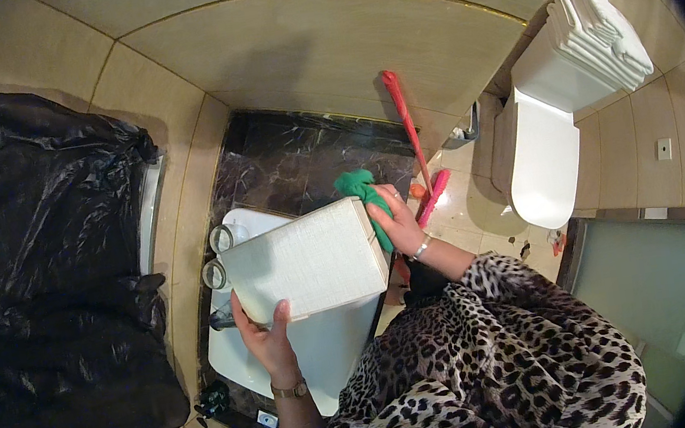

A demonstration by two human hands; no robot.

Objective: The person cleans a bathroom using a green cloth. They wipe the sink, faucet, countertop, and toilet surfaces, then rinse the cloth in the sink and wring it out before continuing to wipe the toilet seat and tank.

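Note:
A white textured box (307, 265) is held tilted over a white washbasin (317, 362). My left hand (268, 336) grips its lower left edge, with the thumb on the near face. At the box's right end, my right hand (394, 220) presses a green cloth (370, 200) against the side. Two drinking glasses (221, 238) (214, 274) stand at the basin's far left, next to the box's left end. The faucet (221, 318) shows partly behind the box and my left hand.
Dark marble countertop (283, 163) surrounds the basin. Black plastic sheeting (51, 288) covers the left wall area. A red-handled broom (407, 119) with pink bristles leans at the wall. To the right stands a toilet (547, 172) with folded white towels (600, 36) on its tank.

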